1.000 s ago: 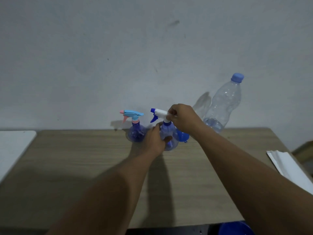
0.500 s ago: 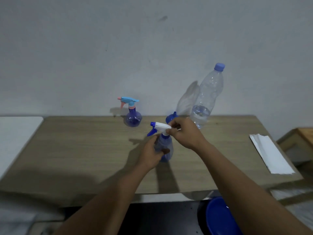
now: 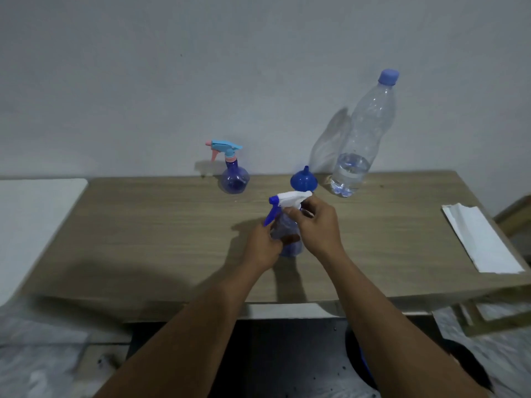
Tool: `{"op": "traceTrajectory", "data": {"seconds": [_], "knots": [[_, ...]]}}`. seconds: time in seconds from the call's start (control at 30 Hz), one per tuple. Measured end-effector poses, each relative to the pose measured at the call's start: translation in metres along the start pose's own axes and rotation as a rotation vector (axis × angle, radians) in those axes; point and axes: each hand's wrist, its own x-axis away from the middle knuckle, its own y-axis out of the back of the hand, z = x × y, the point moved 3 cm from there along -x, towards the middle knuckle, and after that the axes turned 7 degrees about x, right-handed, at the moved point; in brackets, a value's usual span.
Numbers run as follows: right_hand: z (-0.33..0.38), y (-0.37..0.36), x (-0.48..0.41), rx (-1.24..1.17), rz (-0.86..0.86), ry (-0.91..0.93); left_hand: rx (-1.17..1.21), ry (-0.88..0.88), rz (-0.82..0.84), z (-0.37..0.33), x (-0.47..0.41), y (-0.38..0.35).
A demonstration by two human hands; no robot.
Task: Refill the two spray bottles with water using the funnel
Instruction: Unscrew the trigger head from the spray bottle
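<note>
Both hands grip one spray bottle at mid-table.

No readable writing anywhere. The left hand (image 3: 263, 248) wraps the blue body of the near spray bottle (image 3: 287, 225), while the right hand (image 3: 316, 228) pinches its white trigger head at the neck. Farther back stand one inverted blue funnel (image 3: 303, 180), a second spray bottle (image 3: 234, 176) with a teal-and-pink head, and one blue-capped water bottle (image 3: 359, 147), partly filled, on the wooden table (image 3: 158, 225). Folded white paper (image 3: 482, 239) lies at the right edge.

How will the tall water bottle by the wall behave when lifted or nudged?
The water bottle looks tall and slim, so a high nudge may tip it. Water fills only its bottom part, so it is probably light. Its thin clear walls may flex under a squeeze.
</note>
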Motion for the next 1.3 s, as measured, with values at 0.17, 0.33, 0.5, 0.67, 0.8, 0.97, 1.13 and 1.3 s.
{"op": "traceTrajectory", "data": {"seconds": [0.17,0.33,0.5,0.67,0.8,0.97,1.13,1.3], "knots": [[-0.002,-0.002,0.000,0.006,0.033,0.016,-0.009,-0.029,-0.007,0.003,0.001,0.001],[-0.008,0.004,0.000,-0.012,0.073,0.057,0.047,-0.048,0.026,0.001,0.002,0.000],[-0.010,0.003,0.003,-0.010,0.070,0.077,0.050,-0.063,0.003,0.002,0.002,-0.001],[-0.013,0.003,0.001,0.039,0.101,0.128,0.075,-0.027,0.026,-0.001,0.004,-0.001],[-0.015,0.002,0.008,0.068,0.065,0.168,0.073,-0.025,0.000,0.001,0.005,-0.001],[-0.017,0.001,0.006,0.100,0.042,0.202,0.064,-0.057,-0.012,-0.003,0.006,0.001],[-0.017,0.003,0.003,0.062,0.089,0.152,0.091,-0.074,0.001,-0.006,0.011,-0.001],[-0.019,0.006,-0.001,0.115,0.131,0.173,0.110,-0.055,0.025,-0.009,0.011,0.000]]}}
